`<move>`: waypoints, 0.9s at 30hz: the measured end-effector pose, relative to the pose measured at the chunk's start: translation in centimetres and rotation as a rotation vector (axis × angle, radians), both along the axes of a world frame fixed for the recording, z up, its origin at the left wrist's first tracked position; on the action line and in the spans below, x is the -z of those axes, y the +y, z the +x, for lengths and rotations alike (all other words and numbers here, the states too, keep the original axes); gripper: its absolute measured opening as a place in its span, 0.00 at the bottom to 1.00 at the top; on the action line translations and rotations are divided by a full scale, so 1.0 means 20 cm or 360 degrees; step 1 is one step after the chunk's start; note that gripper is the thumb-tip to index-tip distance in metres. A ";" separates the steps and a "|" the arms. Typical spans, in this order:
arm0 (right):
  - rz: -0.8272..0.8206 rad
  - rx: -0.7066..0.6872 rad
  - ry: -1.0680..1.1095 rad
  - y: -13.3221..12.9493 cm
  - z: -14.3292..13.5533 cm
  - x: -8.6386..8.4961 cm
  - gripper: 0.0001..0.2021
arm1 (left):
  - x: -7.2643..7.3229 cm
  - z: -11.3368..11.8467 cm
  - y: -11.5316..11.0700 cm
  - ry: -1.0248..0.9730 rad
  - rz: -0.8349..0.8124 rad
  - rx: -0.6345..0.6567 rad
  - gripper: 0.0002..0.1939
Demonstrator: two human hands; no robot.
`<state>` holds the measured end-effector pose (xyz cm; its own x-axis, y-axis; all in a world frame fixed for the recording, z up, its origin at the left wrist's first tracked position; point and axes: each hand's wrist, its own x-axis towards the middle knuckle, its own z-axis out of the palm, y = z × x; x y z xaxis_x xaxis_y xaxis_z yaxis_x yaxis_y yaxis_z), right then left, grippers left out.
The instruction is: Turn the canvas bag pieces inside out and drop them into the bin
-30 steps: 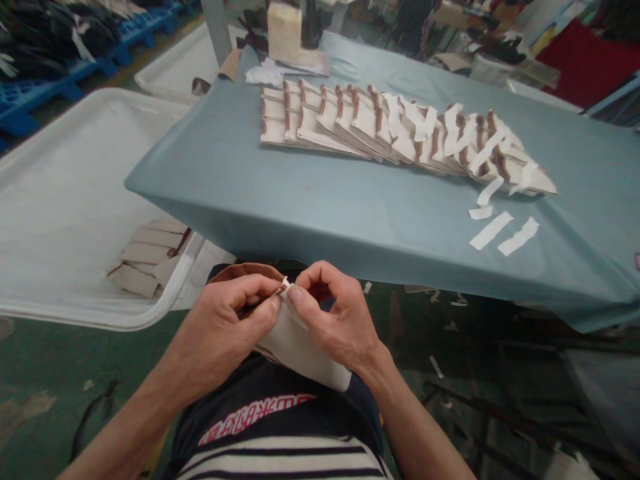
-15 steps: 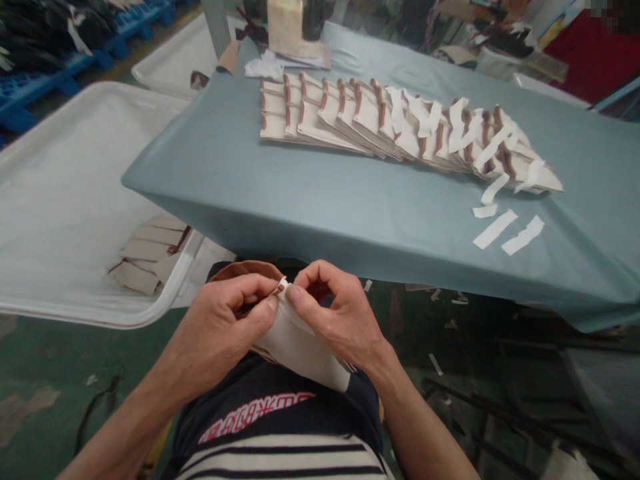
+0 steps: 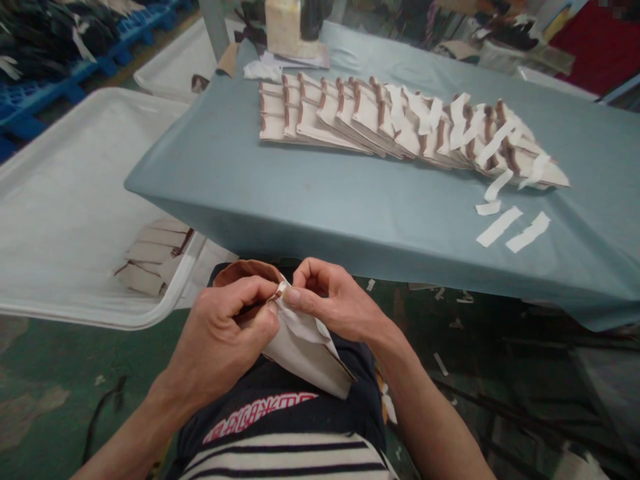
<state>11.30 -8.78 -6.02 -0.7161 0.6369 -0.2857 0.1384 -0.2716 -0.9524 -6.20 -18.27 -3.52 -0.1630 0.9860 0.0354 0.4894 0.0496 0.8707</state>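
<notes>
A cream fabric piece [image 3: 310, 360] with a brown edge band [image 3: 247, 270] lies over my lap. My left hand [image 3: 227, 327] pinches its brown edge between thumb and forefinger. Close against it, my right hand [image 3: 333, 297] is closed with the thumb pressing at the same edge. Between the two thumbs a small white bit shows, and a white strip [image 3: 300, 323] hangs down over the fabric below the right hand. The fingertips partly cover the spot where strip and edge meet.
A table with a blue-grey cover [image 3: 225, 180] stands ahead, bearing a row of overlapping cream pieces with brown edges [image 3: 370, 113]. White strips [image 3: 500, 227] lie on and beside them. At left, a white bin [image 3: 165, 300] holds a cream bundle [image 3: 155, 257]. Scraps litter the green floor.
The right wrist has lowered and turned slightly, and the white strip now shows more below the right thumb. Both hands stay at the fabric's edge.
</notes>
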 end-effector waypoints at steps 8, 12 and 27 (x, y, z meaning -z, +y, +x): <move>-0.0137 -0.0306 0.0335 0.00 -0.01 0.06 0.32 | 0.05 0.00 -0.03 0.0035 0.0201 0.0189 0.14; 0.0242 -0.0102 0.0332 -0.03 -0.06 0.10 0.35 | 0.04 -0.03 0.00 -0.0102 0.0082 0.0186 0.14; 0.1656 -0.0263 0.0229 0.07 -0.03 -0.27 0.12 | -0.24 -0.14 0.05 -0.0044 -0.0060 0.0547 0.12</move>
